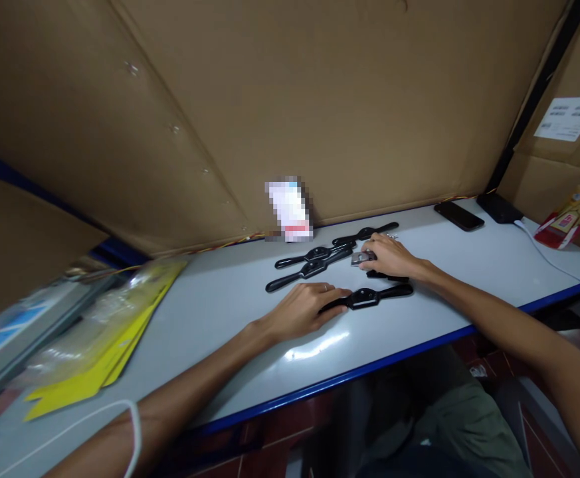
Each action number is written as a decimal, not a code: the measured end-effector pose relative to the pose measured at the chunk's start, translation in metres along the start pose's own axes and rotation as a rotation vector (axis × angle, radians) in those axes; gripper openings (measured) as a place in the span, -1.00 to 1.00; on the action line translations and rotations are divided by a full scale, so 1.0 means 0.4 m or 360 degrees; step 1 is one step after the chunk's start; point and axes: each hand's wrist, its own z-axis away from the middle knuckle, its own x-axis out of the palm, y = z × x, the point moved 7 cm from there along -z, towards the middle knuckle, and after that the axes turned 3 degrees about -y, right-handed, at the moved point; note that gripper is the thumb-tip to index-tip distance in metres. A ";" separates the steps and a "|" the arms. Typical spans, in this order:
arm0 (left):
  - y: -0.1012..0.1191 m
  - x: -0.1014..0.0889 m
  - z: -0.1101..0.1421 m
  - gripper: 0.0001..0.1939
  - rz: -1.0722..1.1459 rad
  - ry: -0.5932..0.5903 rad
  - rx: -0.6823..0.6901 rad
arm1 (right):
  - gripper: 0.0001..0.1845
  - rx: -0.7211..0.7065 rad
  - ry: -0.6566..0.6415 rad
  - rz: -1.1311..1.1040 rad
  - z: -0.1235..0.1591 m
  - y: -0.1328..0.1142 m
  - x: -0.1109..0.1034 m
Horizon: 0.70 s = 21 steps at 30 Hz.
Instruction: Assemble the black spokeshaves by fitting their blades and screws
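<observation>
My left hand (pixel 302 309) is closed around the left handle of a black spokeshave body (pixel 365 298), which lies on the white tabletop. Just beyond it, my right hand (pixel 390 255) pinches a small flat metal piece (pixel 361 258), perhaps a blade. Beneath that hand a dark part (pixel 388 276) is mostly covered. Several more black spokeshaves rest behind my hands, among them one at the back (pixel 366 234), another to its left (pixel 317 253) and a nearer one (pixel 312 267). Small shiny bits (pixel 392 236) lie past my right fingers, too small to name.
Yellow sheets (pixel 90 378) and clear plastic bags (pixel 97 318) lie at the left. A pixelated upright object (pixel 290 209) leans at the cardboard wall (pixel 319 99). At the right are a phone (pixel 459 216), a black box with a white cable (pixel 499 208) and a bottle (pixel 571 216).
</observation>
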 end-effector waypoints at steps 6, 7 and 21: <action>0.000 0.001 0.001 -0.58 -0.0025 -0.0029 -0.0013 | -0.70 0.0022 0.0101 -0.0179 -0.003 -0.003 -0.023; -0.001 0.001 0.002 -0.58 -0.0022 -0.0029 -0.0013 | -0.74 0.0022 0.0109 -0.0222 -0.002 -0.004 -0.030; 0.021 -0.008 0.006 -0.56 -0.0388 -0.0015 0.0161 | -0.88 -0.0211 -0.0416 -0.1222 0.056 -0.084 -0.069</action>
